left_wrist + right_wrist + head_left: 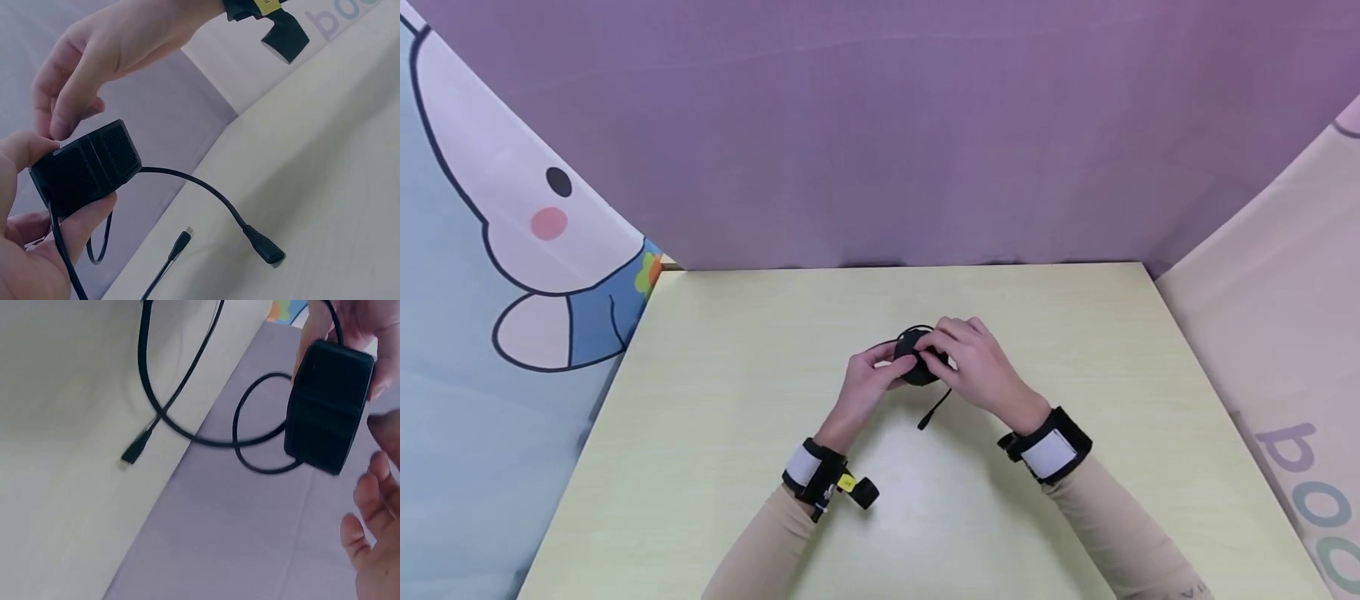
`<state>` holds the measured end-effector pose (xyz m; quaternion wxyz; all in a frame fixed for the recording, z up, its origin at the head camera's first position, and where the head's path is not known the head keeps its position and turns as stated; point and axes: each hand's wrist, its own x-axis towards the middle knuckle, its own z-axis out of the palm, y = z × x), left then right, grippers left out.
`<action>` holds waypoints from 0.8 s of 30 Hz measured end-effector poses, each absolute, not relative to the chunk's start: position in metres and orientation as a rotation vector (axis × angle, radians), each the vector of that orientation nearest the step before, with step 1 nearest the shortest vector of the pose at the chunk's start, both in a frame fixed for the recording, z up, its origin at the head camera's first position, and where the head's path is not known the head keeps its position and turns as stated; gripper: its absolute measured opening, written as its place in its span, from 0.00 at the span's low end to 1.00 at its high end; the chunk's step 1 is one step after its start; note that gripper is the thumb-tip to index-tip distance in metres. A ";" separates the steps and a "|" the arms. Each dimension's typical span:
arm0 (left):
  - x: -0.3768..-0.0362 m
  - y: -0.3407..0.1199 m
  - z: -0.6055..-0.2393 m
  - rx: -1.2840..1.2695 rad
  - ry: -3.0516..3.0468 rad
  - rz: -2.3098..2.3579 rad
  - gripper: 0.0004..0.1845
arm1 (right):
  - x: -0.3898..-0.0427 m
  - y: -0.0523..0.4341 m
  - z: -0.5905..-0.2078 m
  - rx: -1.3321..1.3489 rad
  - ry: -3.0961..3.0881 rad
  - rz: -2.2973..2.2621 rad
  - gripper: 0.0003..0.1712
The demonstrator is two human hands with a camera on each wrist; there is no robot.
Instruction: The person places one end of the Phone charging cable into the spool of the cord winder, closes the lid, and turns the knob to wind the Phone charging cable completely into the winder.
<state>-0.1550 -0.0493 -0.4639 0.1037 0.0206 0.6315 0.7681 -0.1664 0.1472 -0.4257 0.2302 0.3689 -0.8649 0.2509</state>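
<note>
One black box (84, 165) pinched by left fingers (90, 215); right fingers (72, 112) loosely bent, empty; a snagging cable (215, 444) could dislodge it.

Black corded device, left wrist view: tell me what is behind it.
Purple cloth shows behind the black corded device, and part of the right hand above it. Whatever the device itself covers, including its far side, cannot be seen in that view.

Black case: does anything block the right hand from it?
Nothing visible does. In the right wrist view, nothing lies between the right hand and the case; the cable loops off the opposite side.
</note>
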 end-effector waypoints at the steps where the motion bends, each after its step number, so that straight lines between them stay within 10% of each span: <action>1: -0.155 -0.049 -0.464 0.060 1.861 2.266 0.17 | -0.167 0.149 -0.425 1.049 -2.383 0.652 0.06; 24: -0.154 -0.053 -0.463 0.075 1.894 2.156 0.17 | -0.178 0.169 -0.409 1.386 -2.328 0.157 0.11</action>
